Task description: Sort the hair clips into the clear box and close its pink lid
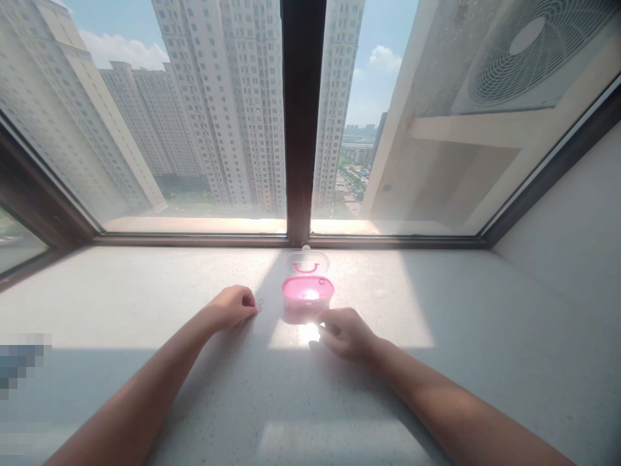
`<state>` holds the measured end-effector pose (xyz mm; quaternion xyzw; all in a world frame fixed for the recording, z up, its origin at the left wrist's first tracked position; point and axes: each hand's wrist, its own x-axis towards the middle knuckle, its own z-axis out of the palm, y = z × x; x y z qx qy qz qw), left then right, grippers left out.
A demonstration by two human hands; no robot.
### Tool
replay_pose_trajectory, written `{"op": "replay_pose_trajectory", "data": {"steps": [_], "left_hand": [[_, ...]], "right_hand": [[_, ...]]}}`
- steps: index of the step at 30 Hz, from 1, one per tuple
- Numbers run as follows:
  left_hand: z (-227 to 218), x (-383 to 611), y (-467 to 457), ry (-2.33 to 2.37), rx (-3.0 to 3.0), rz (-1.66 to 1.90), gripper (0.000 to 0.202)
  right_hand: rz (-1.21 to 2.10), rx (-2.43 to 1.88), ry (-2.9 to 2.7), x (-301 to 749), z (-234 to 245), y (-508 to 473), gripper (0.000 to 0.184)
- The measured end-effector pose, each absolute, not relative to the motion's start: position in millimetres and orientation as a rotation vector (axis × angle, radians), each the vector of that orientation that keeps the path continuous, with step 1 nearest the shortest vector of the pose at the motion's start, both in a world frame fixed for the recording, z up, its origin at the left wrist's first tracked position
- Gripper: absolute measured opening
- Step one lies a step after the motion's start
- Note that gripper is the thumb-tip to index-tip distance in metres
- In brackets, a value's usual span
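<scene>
A small pink box [308, 310] with a clear body stands on the sill, its transparent lid [306, 259] with a pink handle tipped back behind it. One small ring-shaped item [322, 281] shows at the box's inner back wall. To the left of the box, my left hand [233, 305] is curled, its fingertips beside small thin rings [261, 304]; whether it grips one is unclear. My right hand [347, 333] is bent with fingers drawn together at the box's front right corner. Bright glare hides what, if anything, is between those fingertips.
The pale speckled windowsill [218, 401] runs under everything, with sunlit patches around the box. Behind it rises a window with a dark middle post [303, 129]. A white wall [567, 194] bounds the right side. A blurred bluish patch [19, 366] lies at the left edge.
</scene>
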<state>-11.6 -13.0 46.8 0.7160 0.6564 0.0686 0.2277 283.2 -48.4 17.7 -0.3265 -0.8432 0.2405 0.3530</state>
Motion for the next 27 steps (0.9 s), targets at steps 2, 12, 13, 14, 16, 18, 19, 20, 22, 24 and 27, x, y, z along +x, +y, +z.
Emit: {"op": "replay_pose_trajectory", "data": {"steps": [2, 12, 13, 14, 16, 18, 19, 20, 22, 24, 27], "left_hand": [[45, -11, -13, 1.819, 1.975, 0.192, 0.014], [47, -1, -21, 1.828, 1.992, 0.151, 0.017], [48, -1, -21, 1.829, 1.993, 0.142, 0.017], [49, -1, -21, 1.828, 1.995, 0.131, 0.017], [51, -2, -22, 1.828, 1.992, 0.125, 0.017], [55, -3, -24, 1.821, 1.954, 0.15, 0.017], [57, -3, -26, 1.796, 1.911, 0.181, 0.017], [59, -2, -28, 1.742, 1.855, 0.218, 0.017], [64, 2, -32, 1.565, 1.726, 0.299, 0.016], [65, 10, -37, 1.36, 1.62, 0.363, 0.017], [60, 26, -45, 1.157, 1.541, 0.404, 0.02]], "right_hand": [[0.619, -0.84, -2.18, 283, 18, -48, 0.013], [0.628, -0.857, -2.18, 283, 18, -48, 0.013], [0.63, -0.858, -2.18, 283, 18, -48, 0.013], [0.631, -0.856, -2.178, 283, 18, -48, 0.013], [0.638, -0.849, -2.176, 283, 18, -48, 0.012], [0.65, -0.848, -2.176, 283, 18, -47, 0.012], [0.656, -0.848, -2.175, 283, 18, -47, 0.012], [0.664, -0.845, -2.175, 283, 18, -47, 0.012], [0.692, -0.815, -2.178, 283, 17, -48, 0.011], [0.745, -0.769, -2.18, 282, 16, -49, 0.009], [0.847, -0.771, -2.165, 279, 16, -53, 0.009]]}}
